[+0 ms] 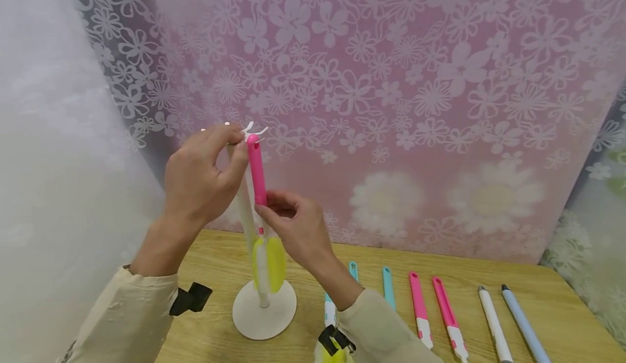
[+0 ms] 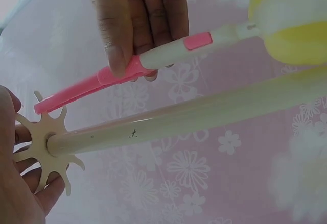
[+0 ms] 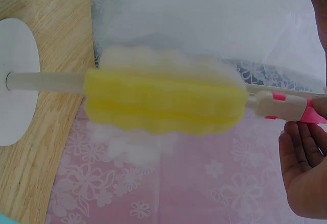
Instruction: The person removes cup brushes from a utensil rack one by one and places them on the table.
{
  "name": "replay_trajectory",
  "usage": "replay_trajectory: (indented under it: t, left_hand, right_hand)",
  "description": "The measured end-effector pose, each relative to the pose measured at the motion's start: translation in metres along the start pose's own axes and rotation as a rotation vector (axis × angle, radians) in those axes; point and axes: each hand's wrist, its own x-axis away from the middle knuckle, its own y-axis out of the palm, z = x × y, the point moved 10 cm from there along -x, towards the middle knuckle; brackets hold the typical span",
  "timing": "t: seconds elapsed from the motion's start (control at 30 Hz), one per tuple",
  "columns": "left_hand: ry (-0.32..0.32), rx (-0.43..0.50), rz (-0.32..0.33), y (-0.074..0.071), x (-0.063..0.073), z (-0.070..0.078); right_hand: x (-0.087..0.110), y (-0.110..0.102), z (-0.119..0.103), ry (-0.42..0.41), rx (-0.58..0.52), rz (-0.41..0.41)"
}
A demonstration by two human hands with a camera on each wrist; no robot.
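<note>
A white stand with a round base [image 1: 244, 319] and a slim pole [image 2: 148, 124] carries a ring of curved hooks [image 2: 47, 137] at its top. My left hand [image 1: 200, 173] holds this hook ring, with fingers behind it in the left wrist view. A sponge bottle brush hangs upright beside the pole, its pink handle [image 1: 256, 170] uppermost. My right hand [image 1: 303, 227] pinches the handle's lower part between thumb and fingers. The handle's top end is right at one hook. Below, the yellow and white sponge head [image 3: 168, 101] overlaps the pole.
On the wooden table [image 1: 210, 276], to the right, lie brushes with turquoise handles [image 1: 388, 284] and pink handles [image 1: 418, 298]. Farther right are a white stick [image 1: 494, 319] and a pale blue stick [image 1: 523, 319]. A floral pink curtain [image 1: 381, 107] hangs behind.
</note>
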Motion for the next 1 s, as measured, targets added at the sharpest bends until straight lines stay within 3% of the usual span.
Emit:
replay_trajectory:
  t: [0.23,0.5,0.77,1.0]
  left_hand:
    - [-0.002,0.026,0.0,0.007,0.001,0.007]
    - [-0.026,0.029,0.015,0.003,0.001,0.008]
    - [-0.035,0.018,0.024,-0.006,-0.006,0.009]
    - [-0.042,-0.024,0.044,-0.01,-0.009,0.01]
  right_hand:
    - [0.007,-0.018,-0.006,-0.032,0.003,0.002]
    - [0.016,-0.06,-0.02,-0.066,0.014,0.052]
    - [0.027,-0.135,-0.021,-0.095,0.153,0.175]
    - [0.054,-0.219,-0.001,0.002,0.311,0.285]
